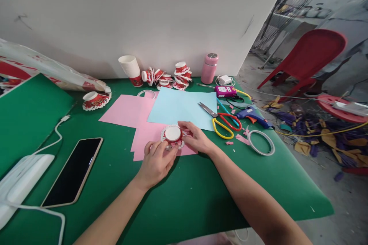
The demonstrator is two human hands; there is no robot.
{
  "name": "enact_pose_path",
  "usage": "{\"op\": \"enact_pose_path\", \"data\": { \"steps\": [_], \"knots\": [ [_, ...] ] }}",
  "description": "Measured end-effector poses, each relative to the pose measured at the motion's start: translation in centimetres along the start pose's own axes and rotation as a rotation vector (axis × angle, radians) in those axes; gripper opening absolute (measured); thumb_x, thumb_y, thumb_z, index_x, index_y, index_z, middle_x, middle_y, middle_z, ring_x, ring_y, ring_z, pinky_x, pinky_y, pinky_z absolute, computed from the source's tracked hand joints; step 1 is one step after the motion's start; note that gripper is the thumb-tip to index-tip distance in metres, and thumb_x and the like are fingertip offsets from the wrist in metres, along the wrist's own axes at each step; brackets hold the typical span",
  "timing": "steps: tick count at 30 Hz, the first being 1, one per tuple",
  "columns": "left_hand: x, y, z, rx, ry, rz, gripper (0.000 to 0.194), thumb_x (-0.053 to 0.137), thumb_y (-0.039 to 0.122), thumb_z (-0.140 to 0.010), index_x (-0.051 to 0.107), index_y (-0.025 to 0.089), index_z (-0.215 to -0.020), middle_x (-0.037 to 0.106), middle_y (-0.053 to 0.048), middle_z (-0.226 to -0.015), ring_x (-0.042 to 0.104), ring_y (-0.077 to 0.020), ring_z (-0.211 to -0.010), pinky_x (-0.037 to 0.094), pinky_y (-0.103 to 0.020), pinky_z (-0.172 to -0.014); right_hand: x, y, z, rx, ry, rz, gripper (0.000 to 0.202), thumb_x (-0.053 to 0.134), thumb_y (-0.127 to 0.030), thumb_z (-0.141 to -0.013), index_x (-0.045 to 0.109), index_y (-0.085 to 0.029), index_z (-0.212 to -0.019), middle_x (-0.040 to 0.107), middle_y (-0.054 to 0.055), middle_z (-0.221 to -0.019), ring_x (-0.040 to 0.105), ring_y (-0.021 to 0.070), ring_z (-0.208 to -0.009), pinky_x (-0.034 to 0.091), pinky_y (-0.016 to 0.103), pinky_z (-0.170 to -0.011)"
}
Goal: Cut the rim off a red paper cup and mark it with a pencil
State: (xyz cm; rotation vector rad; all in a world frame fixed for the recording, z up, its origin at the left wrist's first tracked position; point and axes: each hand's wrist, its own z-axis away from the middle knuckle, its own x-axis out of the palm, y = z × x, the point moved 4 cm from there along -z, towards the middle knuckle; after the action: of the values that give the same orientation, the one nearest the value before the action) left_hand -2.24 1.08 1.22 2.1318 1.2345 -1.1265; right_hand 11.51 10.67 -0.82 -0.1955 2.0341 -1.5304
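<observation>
While the L hand (156,162) has its fingers & thumb clamped on the near-left edge of a frilled paper cup (173,133), the R hand (197,138) has fingertips at its right edge; can't tell if R is pinching too. Cup is red & white, base-up, cut rim spread around it like a ring, over the front part of the pink paper (145,141); can't tell if it touches the sheet. Lt. blue paper (181,105) lies just beyond, overlapping the pink. Scissors (213,114) w/ red & yellow handles: blades on the blue sheet, handles on green tabletop (198,195). R of them: blue glue gun (251,115), white tape roll (263,153), pink scraps (243,139). At back, nr. the wall (161,15): leaning cup stack (129,66), more frilled cups (165,83), pink bottle (209,69). Off L, phone (73,172) lies screen-up beside a white box (27,178) w/ cable.
</observation>
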Motion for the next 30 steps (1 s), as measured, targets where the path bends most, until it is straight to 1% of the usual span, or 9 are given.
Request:
{"op": "enact_pose_path", "data": {
  "steps": [4,7,12,15,20,22,25,28,30],
  "knots": [
    [-0.8,-1.9,0.7,-0.181,0.197,0.095,0.011,0.054,0.014,-0.078,0.062,0.015,-0.085,0.052,-0.008,-0.085,0.051,-0.0199,-0.08,0.039,-0.036,-0.074,0.2,-0.8,0.1,-0.082,0.028,0.123,0.061,0.056,-0.018,-0.072,0.038,-0.015,-0.13,0.05,0.014,-0.121,0.049,0.0235,-0.112,0.039,0.042,-0.096],
    [-1.2,-3.2,1.1,-0.303,0.292,0.087,0.009,0.052,0.015,-0.079,0.061,0.016,-0.082,0.051,-0.007,-0.083,0.051,-0.0188,-0.077,0.04,-0.034,-0.07,0.7,-1.9,-0.1,-0.13,0.032,0.302,0.071,0.063,-0.023,-0.069,0.035,-0.014,-0.133,0.049,0.015,-0.125,0.045,0.0273,-0.115,0.036,0.045,-0.097],
    [-1.3,-4.1,1.5,-0.367,0.325,0.089,0.012,0.053,0.016,-0.079,0.061,0.017,-0.087,0.052,-0.006,-0.083,0.051,-0.0185,-0.076,0.042,-0.033,-0.069,1.7,-3.3,-0.6,-0.068,0.009,0.54,0.078,0.067,-0.035,-0.067,0.034,-0.016,-0.135,0.051,0.014,-0.124,0.044,0.0311,-0.113,0.038,0.046,-0.091],
    [-1.3,-4.2,1.6,-0.36,0.331,0.088,0.012,0.053,0.015,-0.079,0.06,0.017,-0.089,0.052,-0.006,-0.084,0.052,-0.0188,-0.077,0.042,-0.034,-0.07,2.0,-3.9,-0.9,-0.028,-0.036,0.654,0.075,0.064,-0.033,-0.07,0.033,-0.014,-0.136,0.055,0.015,-0.119,0.045,0.0317,-0.111,0.039,0.045,-0.087],
    [-1.2,-4.1,1.7,-0.33,0.315,0.102,0.015,0.052,0.012,-0.079,0.058,0.017,-0.093,0.052,-0.006,-0.085,0.052,-0.0189,-0.079,0.042,-0.035,-0.073,1.4,-4.4,-1.5,0.001,-0.085,0.651,0.071,0.061,-0.034,-0.074,0.032,-0.015,-0.136,0.057,0.013,-0.118,0.051,0.0292,-0.107,0.039,0.041,-0.086],
    [-1.2,-3.5,1.5,-0.305,0.302,0.115,0.016,0.051,0.012,-0.08,0.057,0.017,-0.093,0.052,-0.006,-0.085,0.052,-0.0195,-0.081,0.041,-0.036,-0.074,0.5,-4.7,-2.2,-0.001,-0.067,0.631,0.07,0.062,-0.035,-0.074,0.033,-0.016,-0.135,0.056,0.013,-0.12,0.051,0.0287,-0.108,0.039,0.04,-0.087],
    [-1.2,-1.5,0.5,-0.236,0.253,0.229,0.016,0.05,0.01,-0.079,0.055,0.017,-0.093,0.052,-0.006,-0.085,0.05,-0.0187,-0.079,0.041,-0.035,-0.071,-1.3,-5.2,-4.0,-0.002,-0.052,0.66,0.069,0.062,-0.034,-0.075,0.033,-0.016,-0.135,0.055,0.013,-0.122,0.05,0.0293,-0.11,0.039,0.04,-0.087],
    [-0.3,1.8,-1.5,-0.093,0.101,0.387,0.021,0.045,0.008,-0.077,0.054,0.016,-0.095,0.054,-0.006,-0.082,0.049,-0.0179,-0.075,0.039,-0.033,-0.067,-3.0,-5.3,-6.4,-0.005,-0.063,0.709,0.07,0.062,-0.035,-0.075,0.033,-0.016,-0.135,0.053,0.013,-0.125,0.05,0.0288,-0.112,0.039,0.037,-0.088],
    [0.6,4.1,-2.9,0.027,0.004,0.446,0.02,0.047,0.01,-0.076,0.055,0.016,-0.094,0.055,-0.006,-0.078,0.049,-0.0176,-0.073,0.037,-0.033,-0.066,-4.2,-5.1,-8.2,0.032,-0.044,0.724,0.071,0.062,-0.036,-0.075,0.032,-0.014,-0.135,0.053,0.014,-0.125,0.052,0.0284,-0.108,0.042,0.035,-0.083]
  ]
}}
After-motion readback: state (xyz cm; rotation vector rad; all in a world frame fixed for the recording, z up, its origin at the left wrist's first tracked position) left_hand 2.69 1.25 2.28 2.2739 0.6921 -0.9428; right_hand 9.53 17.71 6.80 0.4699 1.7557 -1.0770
